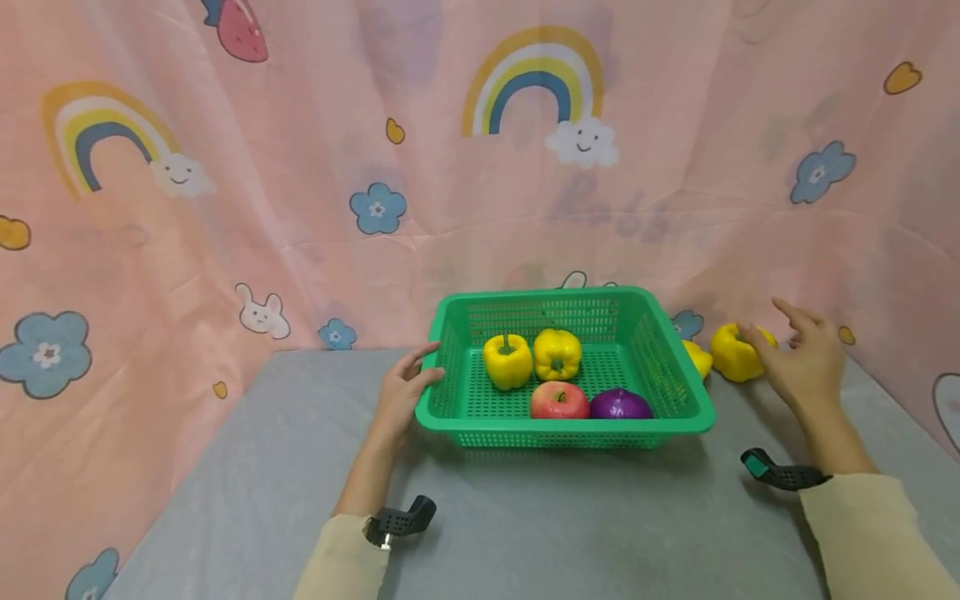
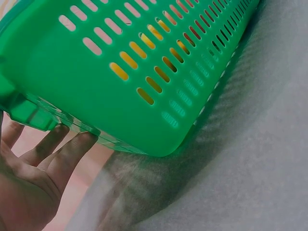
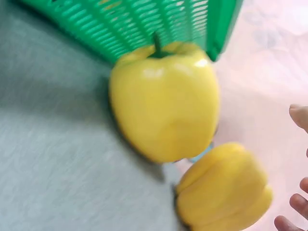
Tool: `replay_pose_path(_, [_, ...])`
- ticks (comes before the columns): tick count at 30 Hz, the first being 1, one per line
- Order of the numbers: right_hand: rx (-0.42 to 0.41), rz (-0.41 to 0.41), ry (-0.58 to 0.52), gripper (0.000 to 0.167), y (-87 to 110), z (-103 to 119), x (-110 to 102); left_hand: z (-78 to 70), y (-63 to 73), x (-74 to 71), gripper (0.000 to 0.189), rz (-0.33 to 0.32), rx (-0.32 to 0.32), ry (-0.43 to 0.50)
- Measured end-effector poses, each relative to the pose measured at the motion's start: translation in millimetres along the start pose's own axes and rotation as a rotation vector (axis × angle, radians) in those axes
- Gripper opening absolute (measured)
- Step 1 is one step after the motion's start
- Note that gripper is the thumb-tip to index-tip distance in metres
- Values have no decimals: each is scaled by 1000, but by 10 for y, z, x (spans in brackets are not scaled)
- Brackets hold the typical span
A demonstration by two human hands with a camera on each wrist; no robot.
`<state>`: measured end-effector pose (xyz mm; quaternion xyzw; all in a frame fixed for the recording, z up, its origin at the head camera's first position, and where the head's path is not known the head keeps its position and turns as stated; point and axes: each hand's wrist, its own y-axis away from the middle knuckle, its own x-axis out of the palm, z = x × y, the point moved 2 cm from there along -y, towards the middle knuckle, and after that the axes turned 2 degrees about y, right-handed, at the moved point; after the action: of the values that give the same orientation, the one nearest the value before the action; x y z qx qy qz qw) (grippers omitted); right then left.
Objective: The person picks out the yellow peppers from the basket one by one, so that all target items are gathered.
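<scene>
A green plastic basket [image 1: 562, 427] stands on the grey table, holding two yellow bell peppers [image 1: 508, 362], an apple [image 1: 559, 402] and a purple onion [image 1: 621, 405]. My left hand [image 1: 399, 395] grips the basket's left rim; in the left wrist view its fingers [image 2: 72, 151] press up under the rim at the corner. Outside the basket's right side lie two more yellow bell peppers, the nearer one [image 3: 163, 103] partly hidden by the rim in the head view. Beside the farther yellow pepper [image 1: 737, 353] my right hand [image 1: 810, 367] is spread, thumb overlapping it, with nothing held.
A pink patterned curtain [image 1: 480, 250] hangs behind the table's [image 1: 570, 517] back edge and along its sides. Each wrist wears a black strap mount [image 1: 787, 475].
</scene>
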<state>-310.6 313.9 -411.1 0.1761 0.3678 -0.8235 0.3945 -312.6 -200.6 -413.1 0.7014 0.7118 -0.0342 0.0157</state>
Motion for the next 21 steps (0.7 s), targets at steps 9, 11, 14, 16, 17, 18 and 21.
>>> replay_pose_path(9, [-65, -36, -18, 61, -26, 333, -200, -3, -1, 2, 47, 6, 8, -10])
replay_pose_path(11, [-70, -38, -20, 60, -22, 408, -246, -2, -6, 2, 47, 4, 8, -11])
replay_pose_path(14, [-89, -38, -17, 61, -10, 532, -312, -1, -6, 1, 47, 5, 5, -4])
replay_pose_path(16, [-110, -36, -9, 62, 4, 616, -347, 0, -5, -2, 47, 2, 7, -2])
replay_pose_path(17, [-123, -35, -10, 62, 11, 653, -362, 0, -5, -3, 47, 0, 7, -3])
replay_pose_path(18, [-136, -37, -10, 62, 21, 691, -378, 0, -3, -3, 48, 0, 5, -3])
replay_pose_path(21, [-164, -40, -21, 62, 47, 783, -426, -7, -3, 2, 47, 2, 6, -14])
